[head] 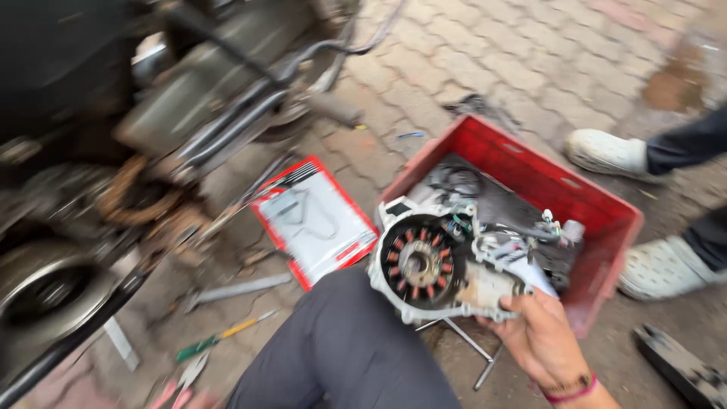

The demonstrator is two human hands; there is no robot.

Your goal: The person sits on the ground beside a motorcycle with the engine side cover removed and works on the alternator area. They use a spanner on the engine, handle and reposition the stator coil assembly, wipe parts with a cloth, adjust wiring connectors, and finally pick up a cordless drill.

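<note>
My right hand [541,341] is at the bottom right of the frame. Its fingers [522,304] curl tight around the edge of a round metal engine cover [439,265] with copper coils inside. I hold the cover in the lower middle, just above my dark trouser knee [341,348] and right by a red crate [575,197]. I cannot see my left hand. A green screwdriver [219,337] lies at the lower left.

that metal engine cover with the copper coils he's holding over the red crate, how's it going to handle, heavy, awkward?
The engine cover probably feels heavy for its size: cast metal plus coils. Held at one edge by the right hand, it may sag. Its loose wires look floppy and could snag.
</note>
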